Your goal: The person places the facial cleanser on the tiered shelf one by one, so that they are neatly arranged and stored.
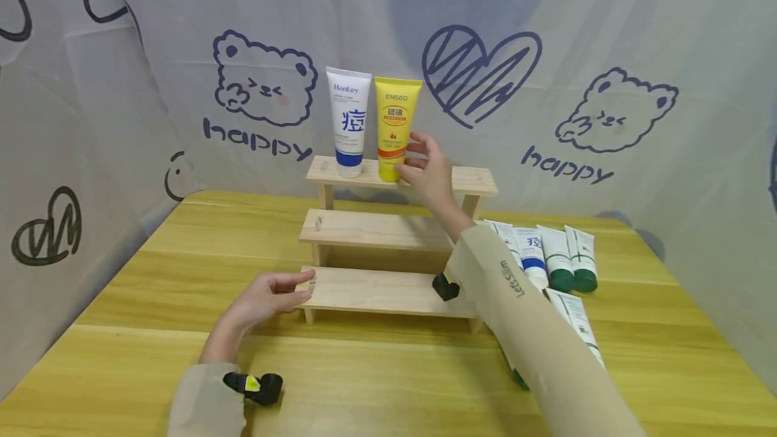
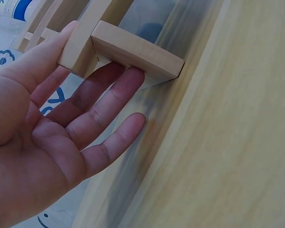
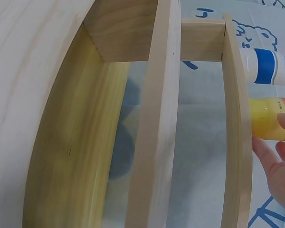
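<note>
A yellow tube (image 1: pixel 396 120) stands upright on the top step of the wooden shelf (image 1: pixel 376 229), right of a white and blue tube (image 1: pixel 349 120). My right hand (image 1: pixel 432 177) is at the yellow tube's right side, thumb on its lower front and other fingers beside it. The right wrist view shows the thumb on the yellow tube (image 3: pixel 267 114) and a finger beside its base, near the top board (image 3: pixel 236 128). My left hand (image 1: pixel 264 299) touches the left end of the bottom step; in the left wrist view the hand (image 2: pixel 71 114) has its thumb on the board and fingertips against the end support (image 2: pixel 133 50).
Several white tubes with green caps (image 1: pixel 555 258) and a white and blue one (image 1: pixel 532 255) lie on the wooden table (image 1: pixel 152 329) right of the shelf, partly behind my right sleeve. A printed cloth (image 1: pixel 364 12) hangs behind the shelf.
</note>
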Tool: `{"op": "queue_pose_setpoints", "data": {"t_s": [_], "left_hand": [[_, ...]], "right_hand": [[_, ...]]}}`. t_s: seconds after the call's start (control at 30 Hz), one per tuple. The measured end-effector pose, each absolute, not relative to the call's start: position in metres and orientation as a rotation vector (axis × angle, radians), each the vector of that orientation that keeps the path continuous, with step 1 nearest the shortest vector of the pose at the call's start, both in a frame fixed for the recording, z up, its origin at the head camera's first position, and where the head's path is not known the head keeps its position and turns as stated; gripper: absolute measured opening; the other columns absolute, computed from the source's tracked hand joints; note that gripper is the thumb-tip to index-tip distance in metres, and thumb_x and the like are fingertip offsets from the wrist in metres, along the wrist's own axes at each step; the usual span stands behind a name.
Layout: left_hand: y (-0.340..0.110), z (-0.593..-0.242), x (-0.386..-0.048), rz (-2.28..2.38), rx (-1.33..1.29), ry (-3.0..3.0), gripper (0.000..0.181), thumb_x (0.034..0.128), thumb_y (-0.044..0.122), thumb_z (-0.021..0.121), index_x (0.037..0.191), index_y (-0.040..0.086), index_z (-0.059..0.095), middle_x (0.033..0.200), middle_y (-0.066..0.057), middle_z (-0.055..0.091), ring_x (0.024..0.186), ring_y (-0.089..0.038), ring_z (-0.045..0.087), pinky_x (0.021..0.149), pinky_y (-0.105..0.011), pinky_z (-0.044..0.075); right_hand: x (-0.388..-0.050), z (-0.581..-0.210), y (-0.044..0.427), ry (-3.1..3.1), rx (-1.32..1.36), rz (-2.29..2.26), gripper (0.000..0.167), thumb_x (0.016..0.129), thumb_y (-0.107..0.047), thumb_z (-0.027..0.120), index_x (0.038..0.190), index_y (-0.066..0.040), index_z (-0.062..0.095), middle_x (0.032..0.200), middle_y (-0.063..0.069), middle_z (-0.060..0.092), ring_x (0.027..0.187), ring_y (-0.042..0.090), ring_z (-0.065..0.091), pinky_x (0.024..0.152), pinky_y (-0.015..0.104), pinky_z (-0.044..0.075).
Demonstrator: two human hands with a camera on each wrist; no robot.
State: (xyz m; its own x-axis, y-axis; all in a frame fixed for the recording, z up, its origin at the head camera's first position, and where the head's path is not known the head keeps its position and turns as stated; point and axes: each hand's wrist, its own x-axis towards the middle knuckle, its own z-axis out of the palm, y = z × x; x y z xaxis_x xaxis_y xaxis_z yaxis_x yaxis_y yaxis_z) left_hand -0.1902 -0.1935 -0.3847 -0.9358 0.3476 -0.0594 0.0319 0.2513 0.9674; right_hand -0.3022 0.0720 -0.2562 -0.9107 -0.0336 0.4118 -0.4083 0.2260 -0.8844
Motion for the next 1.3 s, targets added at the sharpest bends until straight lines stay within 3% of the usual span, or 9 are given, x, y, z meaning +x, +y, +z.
{"op": "queue_pose_setpoints", "data": {"t_s": [0.27,0.8,1.1,1.3], "left_hand": [[-0.194,-0.386,-0.191,1.739,0.361,2.264,0.051,0.0859,0.021,0.061,0.129,-0.001,0.045,0.138,-0.021,0.032,0.123,-0.035,0.03,0.079,-0.033,0.048],[-0.193,-0.385,-0.191,1.73,0.362,2.278,0.051,0.0862,0.02,0.061,0.129,-0.002,0.045,0.137,-0.022,0.032,0.121,-0.035,0.033,0.079,-0.032,0.048],[-0.194,-0.384,-0.19,1.719,0.366,2.282,0.051,0.0864,0.02,0.061,0.129,-0.002,0.044,0.137,-0.023,0.032,0.118,-0.035,0.036,0.079,-0.032,0.048],[-0.193,-0.384,-0.19,1.726,0.384,2.266,0.051,0.0866,0.019,0.06,0.129,-0.003,0.043,0.137,-0.023,0.031,0.122,-0.037,0.03,0.08,-0.032,0.047]], "right_hand": [[-0.297,-0.259,0.08,-2.197,0.432,1.678,0.046,0.078,0.003,0.065,0.12,0.004,0.046,0.114,0.018,0.055,0.101,0.027,0.054,0.084,0.026,0.044],[-0.279,-0.264,0.112,-2.048,0.457,1.703,0.029,0.08,0.002,0.064,0.105,0.01,0.053,0.101,0.022,0.058,0.09,0.023,0.056,0.077,0.028,0.048],[-0.265,-0.266,0.13,-2.047,0.468,1.705,0.027,0.083,-0.001,0.062,0.106,0.009,0.052,0.103,0.024,0.057,0.089,0.017,0.055,0.079,0.025,0.046],[-0.257,-0.269,0.145,-2.07,0.464,1.697,0.029,0.084,-0.005,0.062,0.106,0.01,0.052,0.105,0.023,0.057,0.092,0.018,0.055,0.08,0.023,0.045]]}}
